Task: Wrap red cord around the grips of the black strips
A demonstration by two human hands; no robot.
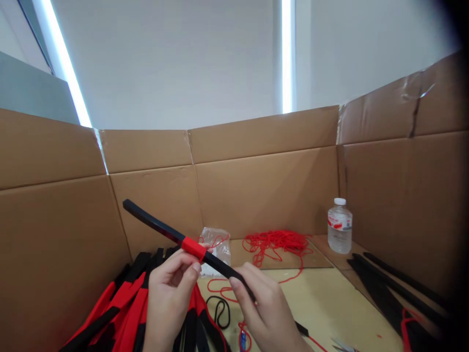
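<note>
Blk strip (152, 222) w/ red band (193, 248): midair over table (330, 303), near centre. L hand (170, 286) pinches band; R hand (266, 310) pinches strip further R. Prob. light, semi-stiff; best held at band. Material unclear.

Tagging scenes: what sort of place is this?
Probably a handcraft workstation: brown cardboard walls around it, a tangled pile of thin red cord, a heap of black-and-red strips.

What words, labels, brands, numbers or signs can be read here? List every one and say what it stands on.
None can be read with certainty.
Label on the bottle: red marks on white, too small and blurred to read.
Plastic bag: no lettering can be made out.
Black strip and its red band: no lettering visible.
</note>
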